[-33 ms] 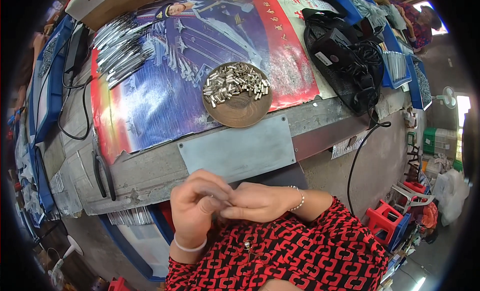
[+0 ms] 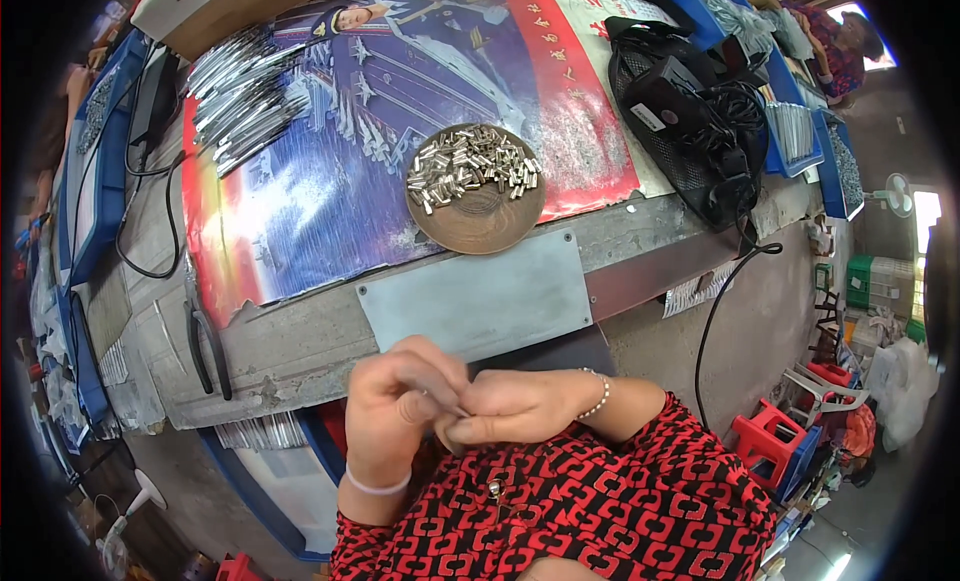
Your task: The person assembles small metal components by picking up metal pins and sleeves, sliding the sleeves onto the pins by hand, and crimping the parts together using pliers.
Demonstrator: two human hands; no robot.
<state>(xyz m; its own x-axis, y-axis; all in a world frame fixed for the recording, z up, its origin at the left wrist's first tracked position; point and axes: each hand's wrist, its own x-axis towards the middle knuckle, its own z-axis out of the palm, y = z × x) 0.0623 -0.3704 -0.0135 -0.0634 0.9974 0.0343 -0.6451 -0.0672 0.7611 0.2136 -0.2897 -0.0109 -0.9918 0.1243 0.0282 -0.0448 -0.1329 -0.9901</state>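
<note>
Two bare hands are meeting low in the view, in front of the person's patterned shirt [image 2: 600, 491], with the left hand [image 2: 388, 406] curling in toward the cupped right hand [image 2: 525, 405]. The left fingers are bending, their tips touching or nearly touching the right ones; the right fingers are lying close together and pointing leftward. Blur and overlap are covering the contact — whether anything is being pinched there cannot be told. Small silvery metal cylinders [image 2: 470, 169] are resting in a shallow round brown dish [image 2: 482, 243], which is lying almost straight ahead of the meeting fingertips, only slightly to the right. A pale grey plate with screwed corners [image 2: 480, 296] is filling much of the stretch between hands and dish, so the fingers are staying well apart from the cylinders. In this view the left knuckles are sitting a little nearer the dish than the right. The cylinders are sharing no single long axis — they are pointing every which way, piled toward the dish's far side, leaving its near part bare. Black-handled pliers [image 2: 214, 351] are lying to the left of both hands, handles pointing toward the person.
</note>
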